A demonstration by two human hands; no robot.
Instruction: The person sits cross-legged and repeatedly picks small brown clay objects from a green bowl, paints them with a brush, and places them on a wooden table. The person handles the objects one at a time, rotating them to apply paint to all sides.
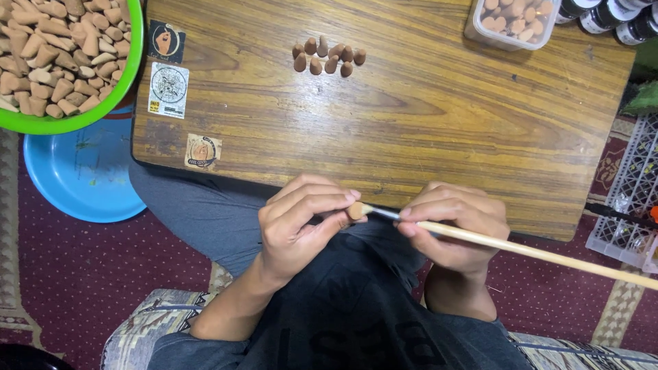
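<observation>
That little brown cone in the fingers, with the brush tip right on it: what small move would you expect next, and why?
Probably a slight turn of the cone by the left hand, so the paintbrush in the right hand meets a fresh side. The bristles touch only one spot, and the fingertips cover much of the rest.

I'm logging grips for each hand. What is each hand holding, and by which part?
The left hand pinches a small brown cone by its sides between its fingers. The right hand holds a paintbrush near the metal ferrule, bristles touching the cone.
</observation>
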